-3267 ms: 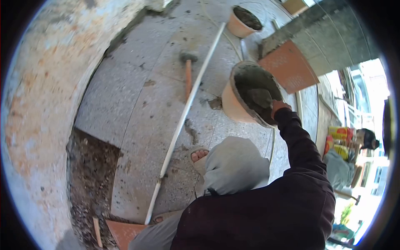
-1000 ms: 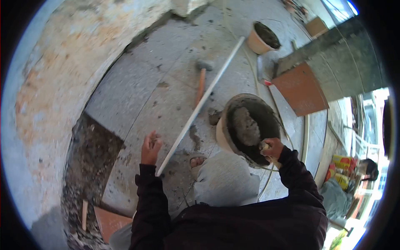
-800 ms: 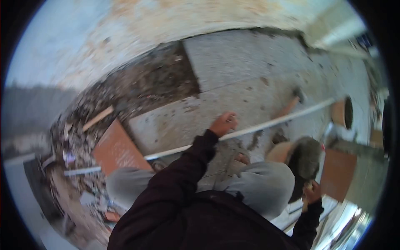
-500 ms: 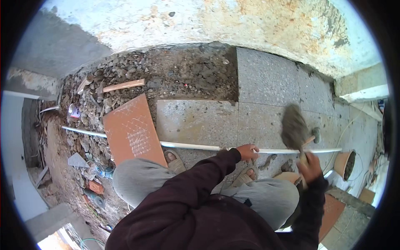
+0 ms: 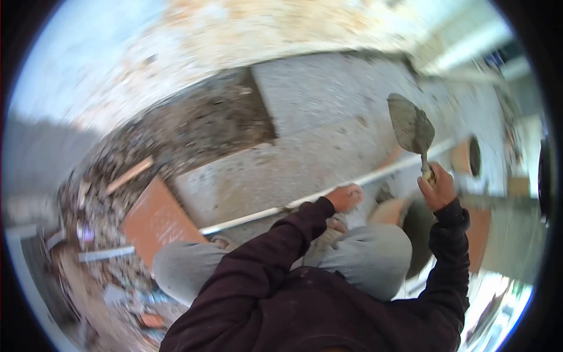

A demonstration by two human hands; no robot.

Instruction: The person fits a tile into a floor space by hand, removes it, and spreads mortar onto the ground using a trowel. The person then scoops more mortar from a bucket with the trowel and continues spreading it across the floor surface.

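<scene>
In my right hand [image 5: 437, 186] is the handle of a trowel [image 5: 412, 124], its blade smeared with grey mortar and raised over the tiled floor [image 5: 328, 94]. My left hand [image 5: 345, 198] has its fingers curled near a long white strip [image 5: 375, 176]; whether it grips anything is hidden. The strip runs across the floor past my feet. An orange-brown tile [image 5: 158, 220] with white scratches leans beside my knee.
A patch of dark soil [image 5: 229, 111] borders the tiles. A hammer with a wooden handle [image 5: 130, 175] lies on rubble at the left. Beside my right knee stands a large bucket [image 5: 417, 234], with a smaller pot [image 5: 463, 156] beyond it.
The view has turned towards the right. My right hand has lifted the trowel up and away from the strip, its blade now pointing up and left. My left hand stays near the strip.
</scene>
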